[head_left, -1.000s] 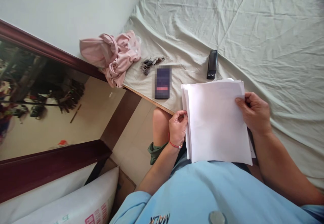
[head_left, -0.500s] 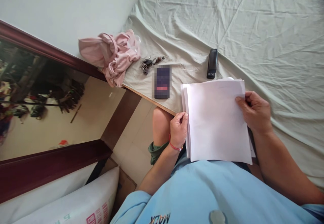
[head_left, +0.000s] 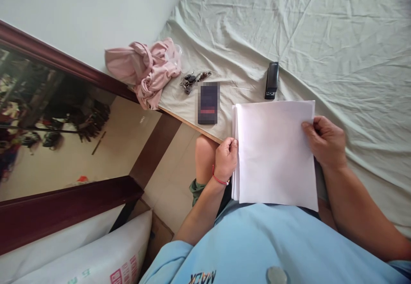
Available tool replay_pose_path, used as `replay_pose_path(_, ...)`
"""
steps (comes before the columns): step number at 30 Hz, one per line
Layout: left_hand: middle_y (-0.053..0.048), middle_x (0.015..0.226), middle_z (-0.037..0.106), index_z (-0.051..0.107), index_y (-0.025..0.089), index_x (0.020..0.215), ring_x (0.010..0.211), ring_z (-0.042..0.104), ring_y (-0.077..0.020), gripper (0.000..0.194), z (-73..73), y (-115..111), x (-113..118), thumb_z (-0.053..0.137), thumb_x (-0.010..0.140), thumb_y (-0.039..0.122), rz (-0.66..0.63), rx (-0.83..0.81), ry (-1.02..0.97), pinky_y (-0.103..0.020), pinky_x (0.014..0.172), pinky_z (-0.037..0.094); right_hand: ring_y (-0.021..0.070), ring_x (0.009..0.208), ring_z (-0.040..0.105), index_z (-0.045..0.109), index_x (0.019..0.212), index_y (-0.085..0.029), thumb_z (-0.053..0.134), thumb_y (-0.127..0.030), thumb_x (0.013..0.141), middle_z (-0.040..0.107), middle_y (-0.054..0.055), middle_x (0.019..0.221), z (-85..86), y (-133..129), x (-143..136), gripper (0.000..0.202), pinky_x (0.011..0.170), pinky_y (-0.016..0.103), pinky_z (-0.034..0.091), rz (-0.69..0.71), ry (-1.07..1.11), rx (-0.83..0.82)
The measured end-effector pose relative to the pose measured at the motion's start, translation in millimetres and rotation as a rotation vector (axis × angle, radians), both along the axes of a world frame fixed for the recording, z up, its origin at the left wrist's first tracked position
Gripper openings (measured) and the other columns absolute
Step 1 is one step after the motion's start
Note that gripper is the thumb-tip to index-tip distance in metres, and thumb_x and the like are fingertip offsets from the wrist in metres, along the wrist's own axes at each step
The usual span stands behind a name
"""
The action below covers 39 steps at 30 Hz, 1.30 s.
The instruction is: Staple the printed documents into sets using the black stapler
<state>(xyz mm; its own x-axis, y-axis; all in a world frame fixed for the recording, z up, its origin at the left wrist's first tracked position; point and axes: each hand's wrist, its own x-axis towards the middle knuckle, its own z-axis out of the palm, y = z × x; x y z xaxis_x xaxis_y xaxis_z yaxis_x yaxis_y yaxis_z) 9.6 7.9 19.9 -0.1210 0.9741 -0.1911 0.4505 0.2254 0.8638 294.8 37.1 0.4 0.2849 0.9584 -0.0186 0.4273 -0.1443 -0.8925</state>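
A thin stack of white paper sheets (head_left: 276, 153) is held above my lap, its right edge fairly even and a few sheet edges stepping out on the left. My left hand (head_left: 226, 158) pinches the stack's left edge with curled fingers. On the right edge, my right hand (head_left: 326, 140) grips the sheets, thumb on top and fingers behind. Just beyond the top of the paper, a black stapler (head_left: 272, 80) lies on the cloth.
A phone (head_left: 208, 103) with a blurred screen and a bunch of keys (head_left: 190, 82) lie on the pale sheet-covered surface (head_left: 321, 40). Pink cloth (head_left: 154, 70) is heaped at its left edge. A dark-red framed mirror (head_left: 64, 125) and a white sack (head_left: 96, 249) stand at left.
The sheets have come closer into line, with the lower right corners now hidden under the top sheet. Both hands keep their hold on the edges. The view has shifted slightly.
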Motion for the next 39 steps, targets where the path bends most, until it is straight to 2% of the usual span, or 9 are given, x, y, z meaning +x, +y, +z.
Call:
replay_pose_path(3,0.001,0.072,0.059,0.059,0.021,0.084,0.07,0.055,-0.0149,0.027,-7.0,-3.9,-0.3,0.052,0.104,0.036,-0.005,0.005,-0.02,-0.026,0.068,0.043,0.0118,0.064,0.047,0.07,0.092,-0.02,0.065,-0.045,0.09,0.059,-0.002,0.072,-1.8,0.1,0.7,0.026,0.063,0.027,0.036,0.004,-0.076,0.013)
replay_pose_path(6,0.001,0.075,0.063,0.063,0.02,0.107,0.07,0.057,-0.0155,0.02,-11.6,-9.0,0.8,0.052,0.104,0.037,0.028,0.022,-0.079,-0.027,0.07,0.046,0.0125,0.063,0.046,0.069,0.09,-0.02,0.063,-0.044,0.09,0.057,-0.002,0.07,-1.7,0.5,0.9,0.024,0.064,0.028,0.037,0.01,-0.127,0.026)
replay_pose_path(11,-0.001,0.078,0.07,0.053,0.018,0.146,0.072,0.064,-0.0194,0.046,-9.4,-13.6,4.8,0.056,0.104,0.037,0.091,-0.009,-0.088,-0.032,0.076,0.052,0.0137,0.062,0.047,0.069,0.089,-0.021,0.064,-0.041,0.089,0.058,-0.001,0.07,2.9,1.4,-1.5,0.02,0.065,0.03,0.038,0.019,-0.143,0.015)
replay_pose_path(16,-0.012,0.111,0.079,0.071,0.019,0.119,0.106,0.073,-0.029,0.038,-10.4,-12.4,10.2,0.062,0.101,0.052,0.114,0.029,-0.123,-0.038,0.093,0.056,0.014,0.063,0.048,0.071,0.092,-0.021,0.066,-0.04,0.088,0.061,0.0,0.071,5.8,1.1,-3.8,0.02,0.064,0.03,0.038,-0.018,-0.112,0.005)
replay_pose_path(22,-0.001,0.073,0.062,0.057,0.023,0.084,0.072,0.061,-0.0193,0.049,-3.6,-12.6,15.0,0.049,0.103,0.067,-0.015,0.014,-0.084,-0.032,0.073,0.049,0.0132,0.064,0.049,0.071,0.092,-0.02,0.066,-0.039,0.09,0.061,-0.001,0.072,4.2,0.0,-3.1,0.019,0.065,0.029,0.038,-0.016,-0.118,0.004)
replay_pose_path(28,-0.004,0.087,0.07,0.054,0.025,0.092,0.083,0.066,-0.0233,0.031,4.4,-12.6,17.9,0.067,0.098,0.052,-0.087,0.016,0.013,-0.033,0.078,0.049,0.0136,0.068,0.053,0.073,0.097,-0.02,0.066,-0.039,0.092,0.066,0.001,0.076,1.7,-1.8,-3.1,0.021,0.068,0.028,0.04,-0.029,-0.128,0.025)
replay_pose_path(32,-0.004,0.079,0.068,0.056,0.025,0.089,0.077,0.067,-0.0242,0.027,5.5,-16.3,18.9,0.066,0.1,0.047,-0.085,0.004,-0.004,-0.035,0.078,0.052,0.0142,0.067,0.053,0.073,0.098,-0.02,0.065,-0.041,0.092,0.064,0.001,0.075,2.9,-2.7,-4.1,0.024,0.067,0.029,0.041,-0.014,-0.125,0.011)
replay_pose_path(35,-0.007,0.096,0.075,0.064,0.024,0.102,0.096,0.072,-0.0256,0.025,6.7,-20.7,19.5,0.062,0.101,0.049,-0.055,0.009,-0.174,-0.036,0.093,0.054,0.0151,0.07,0.054,0.073,0.105,-0.021,0.065,-0.039,0.09,0.067,0.002,0.082,1.2,-2.6,-4.2,0.025,0.07,0.03,0.043,-0.052,-0.155,0.028)
replay_pose_path(39,-0.008,0.128,0.076,0.068,0.025,0.12,0.123,0.069,-0.0249,0.039,4.8,-23.8,18.1,0.065,0.099,0.056,0.016,-0.037,-0.508,-0.037,0.109,0.052,0.0172,0.085,0.061,0.065,0.131,-0.021,0.066,-0.036,0.089,0.071,0.009,0.116,-3.3,-1.0,-2.6,0.044,0.083,0.035,0.052,-0.045,-0.155,0.119)
